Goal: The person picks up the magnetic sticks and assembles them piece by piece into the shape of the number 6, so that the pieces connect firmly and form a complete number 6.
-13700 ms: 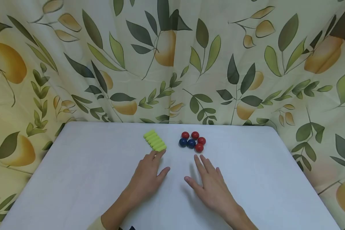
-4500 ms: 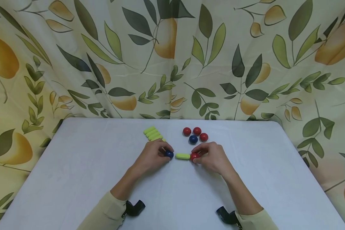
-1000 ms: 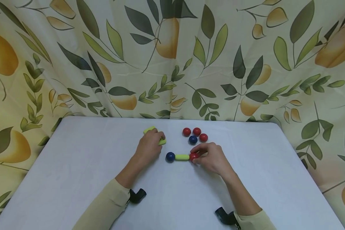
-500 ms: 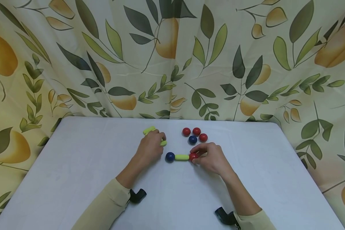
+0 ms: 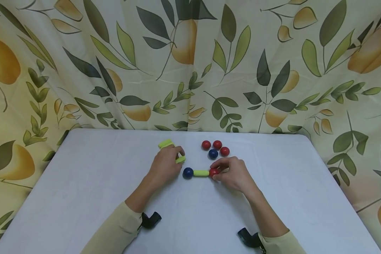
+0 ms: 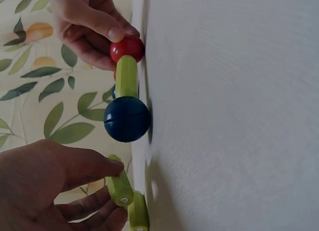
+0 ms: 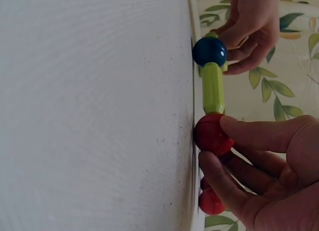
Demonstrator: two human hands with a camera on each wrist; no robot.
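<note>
In the head view a blue ball (image 5: 188,173), a lime-green rod (image 5: 201,173) and a red ball (image 5: 213,172) lie joined in a row on the white table. My right hand (image 5: 235,174) pinches the red ball between thumb and fingers; the right wrist view shows that red ball (image 7: 214,134) at the rod's end. My left hand (image 5: 166,163) pinches another green rod (image 5: 180,159), seen end-on as a ribbed green rod (image 6: 119,182) with a pale tip in the left wrist view. More green rods (image 5: 165,143) lie behind the left hand, partly hidden by it.
Behind the row sit several loose balls: three red ones, among them a red ball (image 5: 224,151), and a blue ball (image 5: 213,154). The white table (image 5: 190,218) ends at the back against a patterned curtain (image 5: 228,70). Each wrist bears a black camera (image 5: 151,220).
Over the last second my left hand has drawn a green rod slightly toward the front right. Since 4.5 seconds ago it has let go of the blue ball, now joined to the rod.
</note>
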